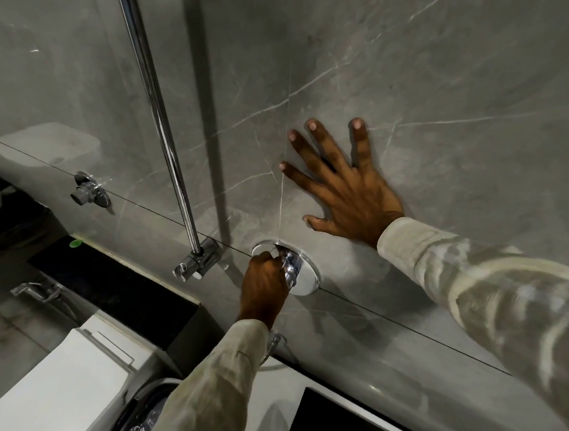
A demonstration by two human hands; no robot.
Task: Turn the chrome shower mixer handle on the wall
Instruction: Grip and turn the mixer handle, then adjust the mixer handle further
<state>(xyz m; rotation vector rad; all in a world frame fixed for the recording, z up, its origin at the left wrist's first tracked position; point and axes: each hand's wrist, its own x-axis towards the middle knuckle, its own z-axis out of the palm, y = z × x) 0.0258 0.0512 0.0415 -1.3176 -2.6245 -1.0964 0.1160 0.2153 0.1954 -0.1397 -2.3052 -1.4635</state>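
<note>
The chrome shower mixer handle (290,266) sticks out from a round chrome plate (307,277) on the grey marble wall, low in the middle of the view. My left hand (263,286) is closed around the handle and hides most of it. My right hand (338,183) lies flat on the wall above and to the right of the plate, fingers spread, holding nothing.
A chrome riser rail (161,123) runs down the wall to a bracket (199,262) just left of the mixer. A second chrome valve (90,192) sits further left. A white toilet (50,390) and a washing machine (294,420) stand below.
</note>
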